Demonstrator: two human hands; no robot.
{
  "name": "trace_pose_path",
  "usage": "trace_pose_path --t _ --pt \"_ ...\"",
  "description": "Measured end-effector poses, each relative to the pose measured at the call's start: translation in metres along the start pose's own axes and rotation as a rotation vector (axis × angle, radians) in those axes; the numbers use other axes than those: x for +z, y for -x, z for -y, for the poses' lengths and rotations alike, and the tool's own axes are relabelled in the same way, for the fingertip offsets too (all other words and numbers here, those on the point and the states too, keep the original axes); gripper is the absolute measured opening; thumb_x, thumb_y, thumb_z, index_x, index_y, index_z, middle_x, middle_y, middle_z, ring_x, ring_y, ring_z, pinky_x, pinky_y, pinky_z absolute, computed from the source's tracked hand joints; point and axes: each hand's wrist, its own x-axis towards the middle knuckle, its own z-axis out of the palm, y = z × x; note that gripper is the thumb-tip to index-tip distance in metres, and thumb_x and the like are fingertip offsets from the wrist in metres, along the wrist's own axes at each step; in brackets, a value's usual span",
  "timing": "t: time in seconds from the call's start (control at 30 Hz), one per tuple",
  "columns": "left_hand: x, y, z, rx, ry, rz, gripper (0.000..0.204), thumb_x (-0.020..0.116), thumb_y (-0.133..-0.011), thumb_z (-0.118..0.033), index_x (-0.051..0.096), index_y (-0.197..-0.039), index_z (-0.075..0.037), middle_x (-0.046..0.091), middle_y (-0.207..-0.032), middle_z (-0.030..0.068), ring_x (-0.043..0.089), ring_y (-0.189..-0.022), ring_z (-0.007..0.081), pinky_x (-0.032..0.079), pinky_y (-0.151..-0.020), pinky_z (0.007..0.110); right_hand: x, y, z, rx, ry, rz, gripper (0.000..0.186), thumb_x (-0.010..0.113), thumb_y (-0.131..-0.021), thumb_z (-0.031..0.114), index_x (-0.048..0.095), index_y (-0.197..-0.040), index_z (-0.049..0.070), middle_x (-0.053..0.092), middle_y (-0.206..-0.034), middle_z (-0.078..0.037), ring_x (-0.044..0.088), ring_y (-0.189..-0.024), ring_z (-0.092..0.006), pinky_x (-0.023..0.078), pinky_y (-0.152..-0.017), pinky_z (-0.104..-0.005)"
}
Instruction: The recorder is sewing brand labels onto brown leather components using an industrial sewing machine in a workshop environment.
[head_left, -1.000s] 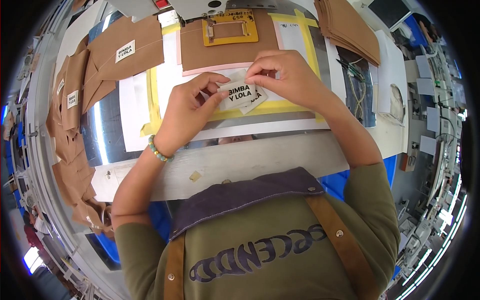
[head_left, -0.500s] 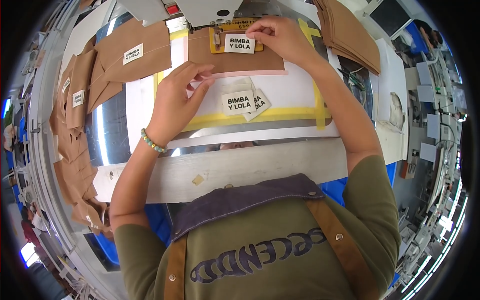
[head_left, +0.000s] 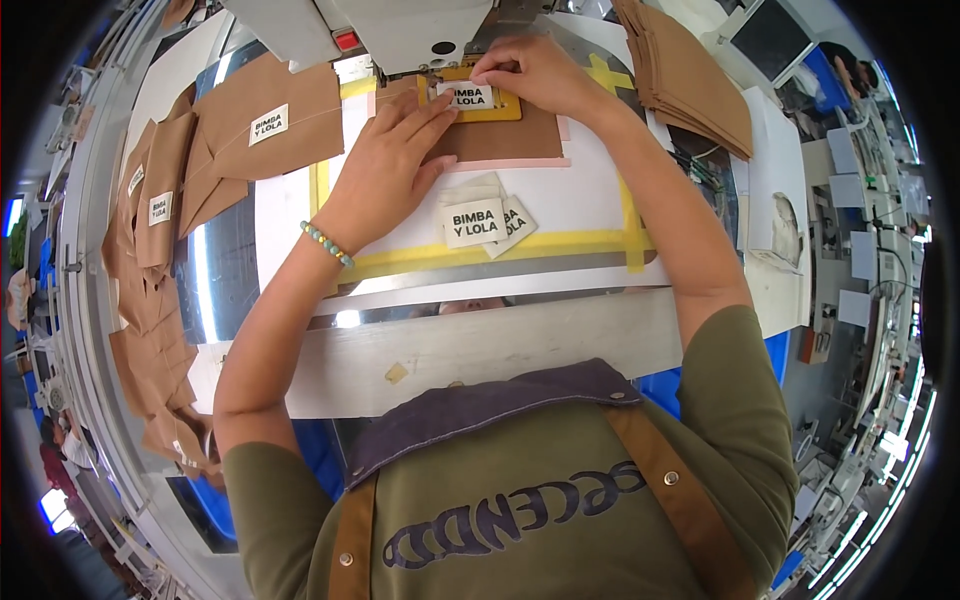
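A white fabric label with dark lettering lies inside a yellow frame, over a brown sheet of material under the machine head. Thumb and fingers of my right hand pinch the label's upper right corner. My left hand reaches in from the left, its fingers stretched out and their tips at the label's left edge. Closer to me, a small pile of similar labels rests on the white sheet.
Above the frame stands a white sewing machine head. Brown pieces with labels spread along the left side. A stack of brown sheets lies at the far right. Yellow tape borders the white sheet.
My left hand has moved up and right, from beside the brown sheet to the label. The label has shifted slightly left and down into the frame, still pinched by my right hand.
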Motion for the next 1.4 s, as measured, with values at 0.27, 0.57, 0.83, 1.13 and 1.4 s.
trace_pose_path --t 0.27,0.57,0.83,1.13,1.4 --pt "0.009 -0.005 0.015 0.008 -0.031 0.033 0.056 0.070 -0.106 -0.027 0.058 -0.157 -0.006 0.051 -0.170 0.0079 0.039 -0.159 0.0389 0.036 -0.130 0.050 0.003 0.028 0.014 -0.157 0.190 -0.088 0.019 0.074 -0.102 0.013 0.081 -0.116 0.002 0.074 -0.121 -0.008 0.072 -0.101 -0.0257 0.058 -0.089 -0.0376" --pt "0.009 -0.008 0.026 0.005 0.054 0.020 0.056 0.075 -0.102 -0.022 0.061 -0.153 -0.005 0.055 -0.166 0.0081 0.038 -0.159 0.0366 0.036 -0.130 0.049 0.009 0.050 0.025 -0.413 0.697 -0.055 0.032 0.065 -0.097 0.007 0.076 -0.127 0.002 0.074 -0.132 -0.007 0.066 -0.126 -0.0284 0.057 -0.104 -0.0386" --pt "-0.009 0.006 0.025 -0.114 0.178 -0.091 0.046 0.075 -0.100 -0.013 0.066 -0.143 -0.001 0.060 -0.157 0.0146 0.055 -0.146 0.0360 0.047 -0.121 0.045 0.024 0.045 0.020 -0.340 0.424 0.044 0.049 0.065 -0.096 0.003 0.069 -0.144 0.009 0.065 -0.153 -0.005 0.058 -0.142 -0.0292 0.052 -0.117 -0.0416" --pt "-0.125 0.018 -0.089 0.271 0.549 -0.452 0.018 0.079 -0.089 0.000 0.080 -0.106 -0.007 0.082 -0.115 0.0121 0.080 -0.095 0.0263 0.062 -0.078 0.036 0.023 0.042 0.024 -0.253 0.459 0.078 0.058 0.063 -0.088 -0.012 0.074 -0.139 0.014 0.066 -0.153 0.001 0.059 -0.139 -0.0263 0.057 -0.111 -0.0403" --pt "-0.177 0.047 -0.147 0.834 1.071 -0.807 0.041 0.075 -0.105 -0.015 0.068 -0.145 -0.015 0.067 -0.147 -0.0070 0.074 -0.102 0.0174 0.056 -0.079 0.029 0.023 0.039 0.029 -0.266 0.460 0.066 0.060 0.061 -0.088 -0.013 0.074 -0.140 0.015 0.065 -0.155 0.000 0.057 -0.142 -0.0268 0.054 -0.116 -0.0402"
